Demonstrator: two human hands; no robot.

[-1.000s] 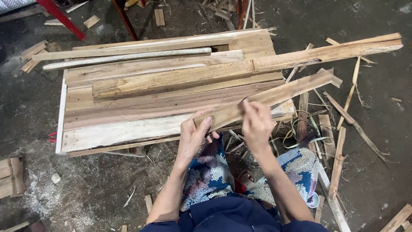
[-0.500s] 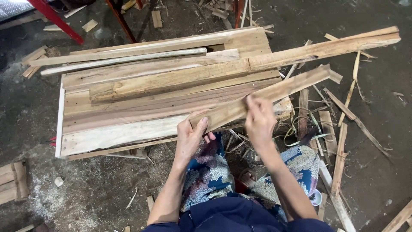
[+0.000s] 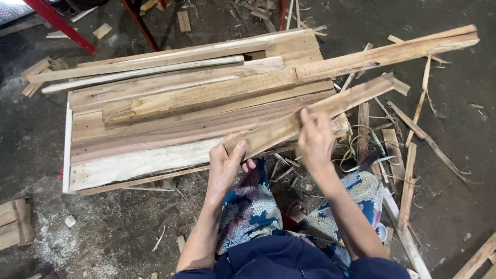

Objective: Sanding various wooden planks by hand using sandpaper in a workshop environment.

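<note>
A rough wooden plank (image 3: 341, 102) lies slanted across the near right corner of a stack of boards (image 3: 170, 129). My left hand (image 3: 226, 166) grips the plank's near, lower end. My right hand (image 3: 314, 138) holds the same plank a little farther along, fingers over its top face. The plank's far end points up and to the right. My knees in patterned trousers (image 3: 258, 206) sit just below the hands.
A long board (image 3: 382, 54) runs across the stack toward the far right. Thin slats and splinters (image 3: 408, 175) litter the dark floor at the right. Red metal legs (image 3: 62, 23) stand at the far left. Small wood blocks (image 3: 15, 222) lie at the left edge.
Both hands have stayed on the slanted plank; the right hand shifted slightly along it and the plank's far end moved a little.
</note>
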